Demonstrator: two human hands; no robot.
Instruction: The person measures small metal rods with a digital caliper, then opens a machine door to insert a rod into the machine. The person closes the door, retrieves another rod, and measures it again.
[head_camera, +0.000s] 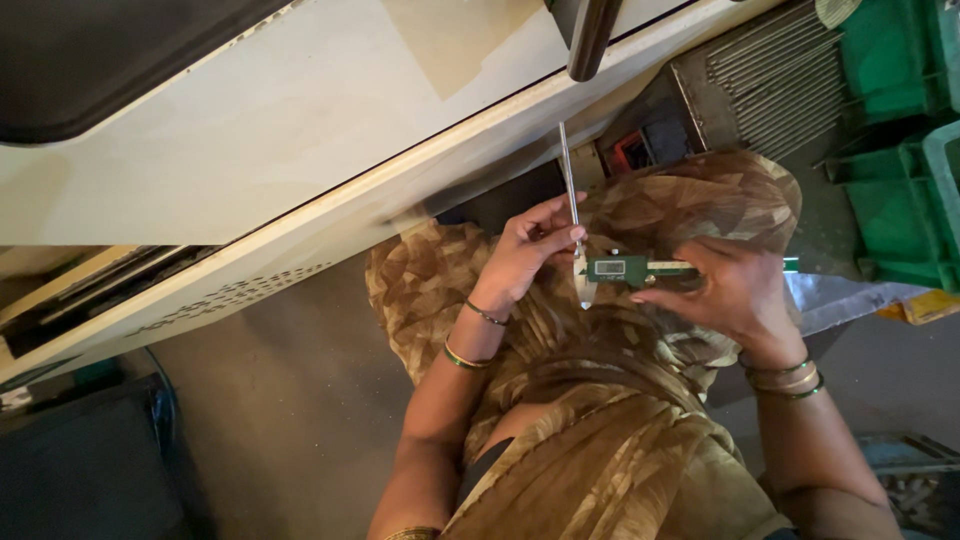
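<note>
Your left hand (525, 250) pinches a thin metal rod (567, 170), standing nearly upright in front of the pale machine housing (300, 130). Your right hand (735, 290) grips the green caliper (630, 268), its jaws closed around the rod's lower end. Keep the rod square to the jaws, squeeze lightly, and hold both steady before reading the display.

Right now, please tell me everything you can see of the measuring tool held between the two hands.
The caliper is a digital one with a green body, a small grey display and a silvery metal beam. It lies roughly level above the person's lap. The right hand grips its body and beam; its steel jaws point down and close around a thin metal rod, which the left hand holds nearly upright.
</note>
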